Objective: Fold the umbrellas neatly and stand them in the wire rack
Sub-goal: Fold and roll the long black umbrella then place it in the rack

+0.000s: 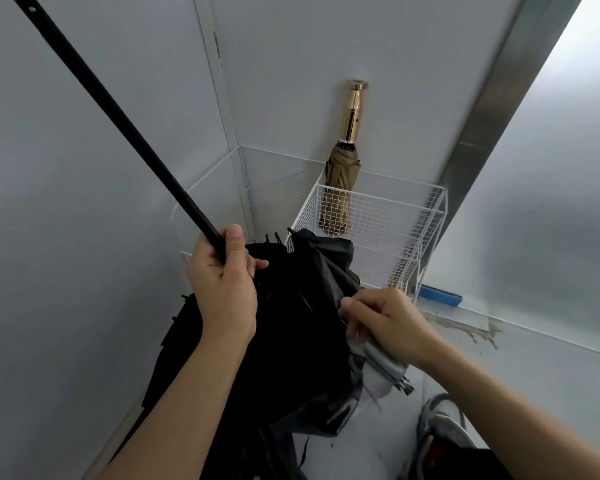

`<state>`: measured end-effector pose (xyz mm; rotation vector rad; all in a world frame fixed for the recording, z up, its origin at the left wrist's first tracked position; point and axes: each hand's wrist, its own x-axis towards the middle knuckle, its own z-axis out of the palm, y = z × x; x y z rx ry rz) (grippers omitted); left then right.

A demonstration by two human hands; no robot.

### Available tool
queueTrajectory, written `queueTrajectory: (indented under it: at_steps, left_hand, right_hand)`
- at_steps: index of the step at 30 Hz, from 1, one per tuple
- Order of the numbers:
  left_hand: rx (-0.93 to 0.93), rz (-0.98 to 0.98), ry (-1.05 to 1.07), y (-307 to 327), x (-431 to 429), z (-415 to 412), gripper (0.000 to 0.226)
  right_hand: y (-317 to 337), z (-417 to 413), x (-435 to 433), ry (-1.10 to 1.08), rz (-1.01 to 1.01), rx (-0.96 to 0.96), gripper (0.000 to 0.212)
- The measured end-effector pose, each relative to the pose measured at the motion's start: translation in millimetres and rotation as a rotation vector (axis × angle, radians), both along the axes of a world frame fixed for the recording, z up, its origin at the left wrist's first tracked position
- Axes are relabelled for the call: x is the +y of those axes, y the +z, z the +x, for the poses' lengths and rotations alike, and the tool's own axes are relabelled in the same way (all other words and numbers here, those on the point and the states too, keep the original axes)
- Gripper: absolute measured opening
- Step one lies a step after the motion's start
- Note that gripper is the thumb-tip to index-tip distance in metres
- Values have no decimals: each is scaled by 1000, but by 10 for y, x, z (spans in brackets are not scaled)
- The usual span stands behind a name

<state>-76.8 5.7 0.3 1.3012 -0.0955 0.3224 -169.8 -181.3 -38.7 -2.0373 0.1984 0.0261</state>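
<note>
A large black umbrella (291, 341) hangs loosely gathered in front of me, its long black shaft (118, 123) running up to the top left. My left hand (222, 282) grips the shaft just above the canopy. My right hand (378, 317) pinches a fold of the black fabric at the canopy's right side. A white wire rack (378, 216) stands in the corner behind. In it a folded tan umbrella (342, 181) with a gold handle stands upright against the wall.
Grey walls close in on the left and behind. A metal frame strip (492, 109) runs diagonally at the right. A blue object (439, 296) lies by the rack's foot. My shoe (444, 431) is at the bottom right, near a stain on the floor.
</note>
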Motion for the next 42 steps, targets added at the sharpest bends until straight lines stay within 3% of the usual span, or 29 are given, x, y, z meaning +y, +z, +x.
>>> queueTrajectory:
  at_steps: [3,6,9,12,14,17,22,26,31,34,39,42]
  left_hand:
    - [-2,-9,10,-16,-35,-28,22]
    - [-3,-25,2,-9,-70,-30,23]
    - [4,-27,2,-1,-110,-26,23]
    - [12,-33,2,0,-154,-24,22]
    - [17,-43,4,7,-167,-5,21]
    - [31,-78,-13,29,-181,10,22]
    - [73,-159,-89,81,-222,-64,23]
    - [111,-196,-172,94,-231,-123,25]
    - [148,-163,-460,98,-61,-49,28]
    - [229,-51,-633,73,-12,-42,42]
    - [222,-48,-494,10,-90,-68,56]
    - [243,-84,-338,0,-70,-23,56]
  right_hand:
    - [-52,-54,-11,-43,-87,-7,26]
    - [-5,-36,-67,-194,-11,-167,17]
    - [74,-38,-61,-94,99,-233,6]
    - [25,-65,8,72,-52,-200,35]
    - [-26,-40,64,108,-203,-226,34]
    - [-102,11,150,54,-189,-274,25]
    - [-201,55,272,85,-307,-111,70]
    - [-277,115,337,107,-549,-63,62]
    - [-241,141,310,160,-431,-92,35]
    - [-202,136,276,202,-396,-107,31]
    - [-135,166,237,224,-384,-69,51]
    - [-49,179,77,79,-328,-67,52]
